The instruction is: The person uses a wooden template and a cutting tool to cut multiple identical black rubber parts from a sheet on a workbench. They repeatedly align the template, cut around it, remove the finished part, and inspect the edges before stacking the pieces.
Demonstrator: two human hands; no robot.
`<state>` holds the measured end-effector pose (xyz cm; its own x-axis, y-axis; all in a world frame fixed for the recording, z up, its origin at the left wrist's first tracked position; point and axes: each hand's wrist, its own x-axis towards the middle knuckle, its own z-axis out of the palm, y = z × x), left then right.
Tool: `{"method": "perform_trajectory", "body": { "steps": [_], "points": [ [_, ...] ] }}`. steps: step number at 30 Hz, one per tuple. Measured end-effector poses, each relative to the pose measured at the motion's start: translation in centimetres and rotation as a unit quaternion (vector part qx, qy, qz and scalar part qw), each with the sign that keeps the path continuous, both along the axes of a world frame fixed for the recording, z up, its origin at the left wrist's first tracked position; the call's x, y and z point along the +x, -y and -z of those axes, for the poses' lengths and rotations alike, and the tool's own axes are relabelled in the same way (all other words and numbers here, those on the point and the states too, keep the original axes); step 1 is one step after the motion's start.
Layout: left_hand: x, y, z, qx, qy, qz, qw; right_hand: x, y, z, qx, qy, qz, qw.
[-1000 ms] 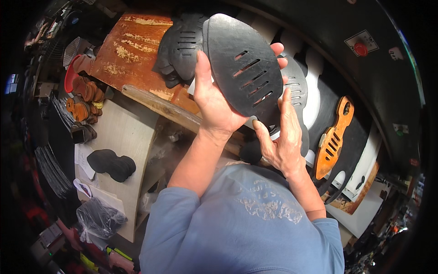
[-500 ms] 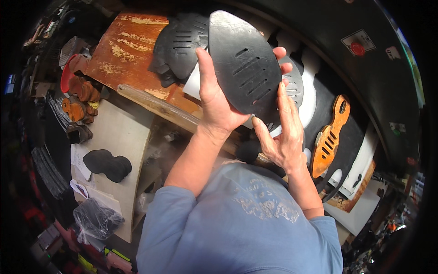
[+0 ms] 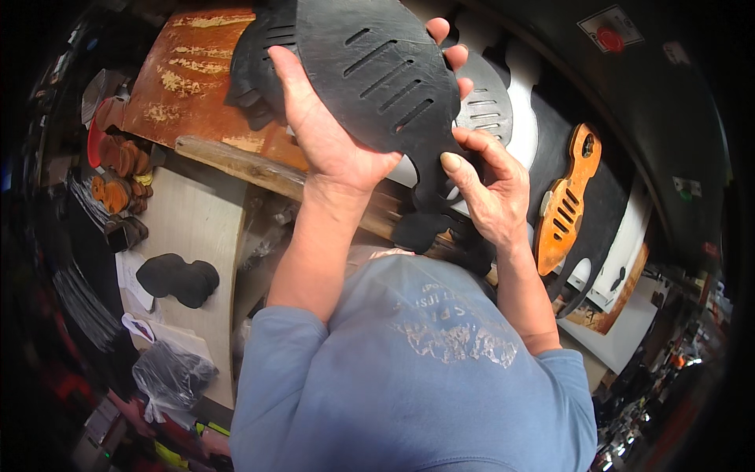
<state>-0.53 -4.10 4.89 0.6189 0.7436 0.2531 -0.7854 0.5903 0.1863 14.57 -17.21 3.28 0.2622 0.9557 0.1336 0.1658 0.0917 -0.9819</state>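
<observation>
A black slotted leaf-shaped piece (image 3: 377, 71), seemingly leather, is held up in front of me; its far end runs out of the picture. My left hand (image 3: 334, 149) grips it from below, thumb along its left edge and fingertips round its right edge. At its lower right, my right hand (image 3: 499, 189) pinches the edge beside the narrow neck between thumb and curled fingers. Behind the piece, on the left, similar black slotted pieces (image 3: 255, 71) lie stacked. A grey slotted piece (image 3: 487, 102) lies to the right, partly covered.
An orange slotted cutting die (image 3: 566, 200) lies on a black sheet at the right. The worn reddish-brown board (image 3: 141, 110) has a wooden edge (image 3: 236, 164). On a pale board at left are black rounded cutouts (image 3: 179, 280) and a plastic bag (image 3: 173, 374). A red button (image 3: 609, 38) is upper right.
The slotted piece has moved up and left in the picture with my left hand, uncovering its narrow neck. My right fingers, stretched along the edge before, are now curled into a pinch.
</observation>
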Motion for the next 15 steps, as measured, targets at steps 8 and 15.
{"method": "perform_trajectory", "body": {
  "steps": [8,15],
  "points": [
    [-0.4,0.7,-0.8,-0.012,-0.257,-0.189,0.948,0.4,0.2,-0.3,0.012,0.040,0.019,0.999],
    [-0.4,1.2,-0.2,-0.078,-0.270,-0.201,0.938,-0.3,0.6,-1.1,0.021,0.103,0.029,0.994]
  ]
}}
